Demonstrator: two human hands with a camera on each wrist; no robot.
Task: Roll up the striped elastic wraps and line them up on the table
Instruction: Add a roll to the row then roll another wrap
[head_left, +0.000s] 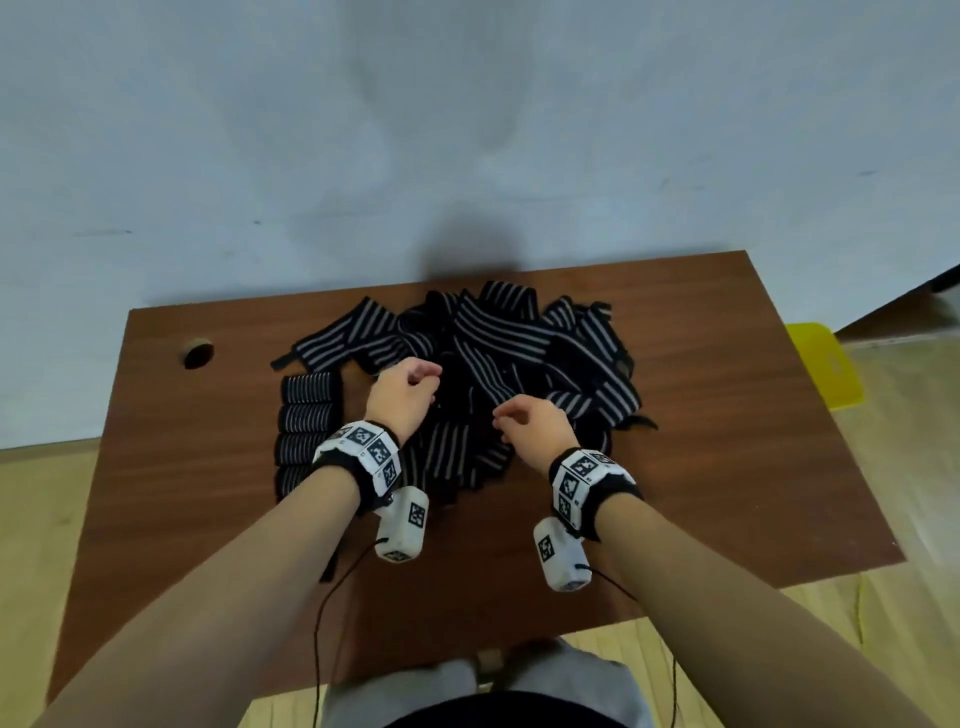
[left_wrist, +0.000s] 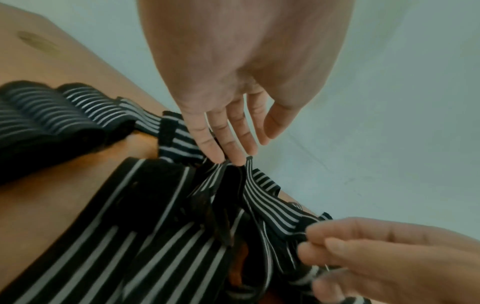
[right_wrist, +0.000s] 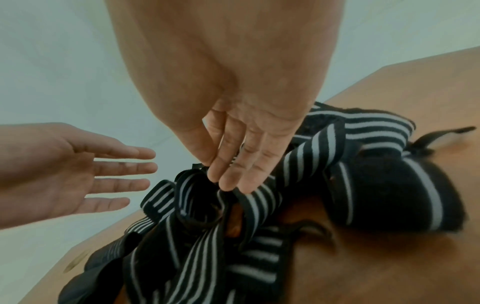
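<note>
Pinching now: the right hand has thumb and fingertips closed on the edge of one striped wrap at the top of the heap, centre of the right wrist view. Over on the left of that same frame the left hand is spread flat, fingers straight, holding nothing. In the left wrist view its fingertips hang just over the tangle; touching or not, I can't tell.

From the head view, the loose pile sits mid-table, and a column of finished rolls runs down the left of centre, side by side.

My read: this is the pick, one wrap being teased free. To do it well, lift that pinched end slowly and let the free hand press the rest of the pile down so neighbours don't ride up with it. Then find the very end, start the roll tight, and keep the edges square.
</note>
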